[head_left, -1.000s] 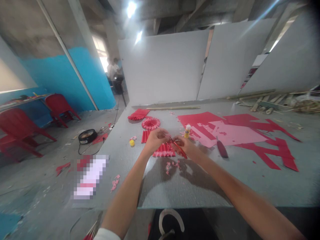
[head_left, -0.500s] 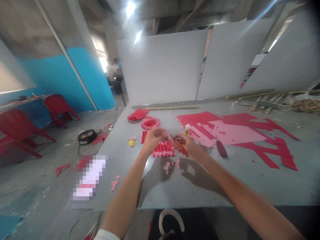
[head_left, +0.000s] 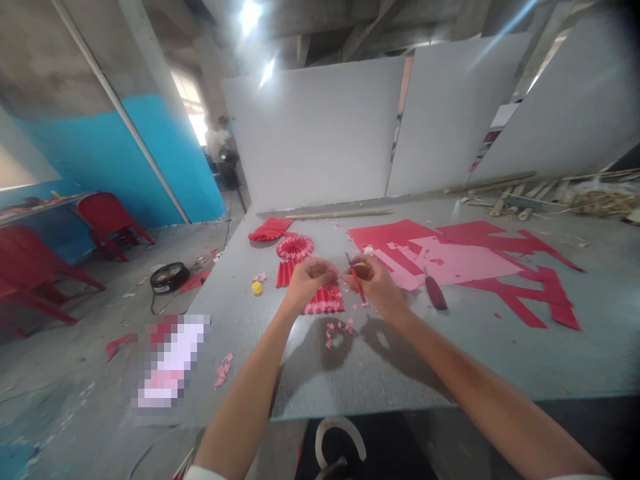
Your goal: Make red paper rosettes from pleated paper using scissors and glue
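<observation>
Head view looks down on a grey worktable [head_left: 400,363] strewn with red and pink paper. The left hand [head_left: 309,280] is closed, its fingertips [head_left: 331,273] pinched together toward the right hand; whatever they hold is too small to make out. The right hand [head_left: 375,288] grips a slim red-handled tool [head_left: 356,280], perhaps small scissors, with its tip pointing far. Both hands hover close together just above a pleated red paper fan [head_left: 324,301] lying on the table. Pink paper scraps [head_left: 338,331] lie on its near side. Farther left sit a red paper rosette [head_left: 295,247] and a yellow bottle cap [head_left: 257,287]; to the right lie a pink paper sheet [head_left: 463,260] and a dark-handled tool [head_left: 435,293]. Work this fine seems to go best with the fingers pinching close to the tool's tip, wrists steady, and scraps kept clear of the pleats.
</observation>
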Demonstrator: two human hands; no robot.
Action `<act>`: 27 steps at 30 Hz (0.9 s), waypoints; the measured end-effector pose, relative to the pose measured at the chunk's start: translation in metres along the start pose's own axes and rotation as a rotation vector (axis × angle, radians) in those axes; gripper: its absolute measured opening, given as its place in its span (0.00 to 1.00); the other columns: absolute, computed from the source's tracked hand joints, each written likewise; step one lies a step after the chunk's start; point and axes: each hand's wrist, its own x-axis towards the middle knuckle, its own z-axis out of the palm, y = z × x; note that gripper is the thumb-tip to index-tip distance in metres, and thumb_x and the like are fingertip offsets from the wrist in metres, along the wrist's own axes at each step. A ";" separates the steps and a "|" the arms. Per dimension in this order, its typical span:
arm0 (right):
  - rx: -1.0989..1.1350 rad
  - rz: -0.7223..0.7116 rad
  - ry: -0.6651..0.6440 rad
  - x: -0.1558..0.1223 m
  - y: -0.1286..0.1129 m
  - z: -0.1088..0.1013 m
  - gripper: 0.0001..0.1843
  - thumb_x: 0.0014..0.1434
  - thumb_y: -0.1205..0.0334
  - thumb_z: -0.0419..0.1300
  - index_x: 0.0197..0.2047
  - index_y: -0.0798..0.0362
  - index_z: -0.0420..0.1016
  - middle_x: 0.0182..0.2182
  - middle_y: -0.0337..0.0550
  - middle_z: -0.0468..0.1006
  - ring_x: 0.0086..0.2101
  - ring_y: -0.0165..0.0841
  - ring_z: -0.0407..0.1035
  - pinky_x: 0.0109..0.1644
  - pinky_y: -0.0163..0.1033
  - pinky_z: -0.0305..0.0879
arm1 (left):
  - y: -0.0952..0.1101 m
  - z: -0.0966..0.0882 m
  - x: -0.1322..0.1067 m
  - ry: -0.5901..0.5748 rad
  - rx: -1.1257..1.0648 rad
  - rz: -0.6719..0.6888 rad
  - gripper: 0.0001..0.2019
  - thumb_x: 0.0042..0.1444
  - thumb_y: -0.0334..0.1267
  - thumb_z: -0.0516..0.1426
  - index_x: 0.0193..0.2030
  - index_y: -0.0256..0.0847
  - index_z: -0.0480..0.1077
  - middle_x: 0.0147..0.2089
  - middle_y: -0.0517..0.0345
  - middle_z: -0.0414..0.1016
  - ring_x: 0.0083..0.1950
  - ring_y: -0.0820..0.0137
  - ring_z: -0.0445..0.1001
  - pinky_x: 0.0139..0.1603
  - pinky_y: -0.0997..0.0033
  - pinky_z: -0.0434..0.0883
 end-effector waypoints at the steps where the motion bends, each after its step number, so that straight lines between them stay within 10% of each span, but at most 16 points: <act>1: -0.003 -0.008 -0.001 0.000 0.000 0.000 0.24 0.49 0.48 0.71 0.43 0.50 0.68 0.27 0.36 0.75 0.26 0.31 0.65 0.28 0.36 0.60 | 0.001 0.001 -0.001 -0.004 -0.003 -0.003 0.13 0.50 0.41 0.68 0.36 0.35 0.74 0.31 0.53 0.80 0.31 0.69 0.80 0.31 0.73 0.72; 16: 0.029 -0.012 0.025 0.003 0.004 -0.004 0.22 0.50 0.52 0.70 0.44 0.49 0.66 0.28 0.37 0.77 0.26 0.32 0.67 0.27 0.36 0.61 | -0.003 0.004 -0.002 -0.005 -0.013 -0.071 0.14 0.50 0.42 0.68 0.38 0.35 0.75 0.30 0.52 0.80 0.30 0.66 0.81 0.31 0.71 0.75; 27: -0.052 -0.010 -0.187 -0.004 -0.004 -0.001 0.19 0.54 0.47 0.68 0.39 0.48 0.67 0.22 0.32 0.69 0.20 0.27 0.57 0.24 0.35 0.53 | -0.005 0.007 -0.001 0.027 -0.045 -0.035 0.16 0.51 0.48 0.68 0.34 0.36 0.75 0.28 0.56 0.78 0.28 0.72 0.76 0.31 0.73 0.71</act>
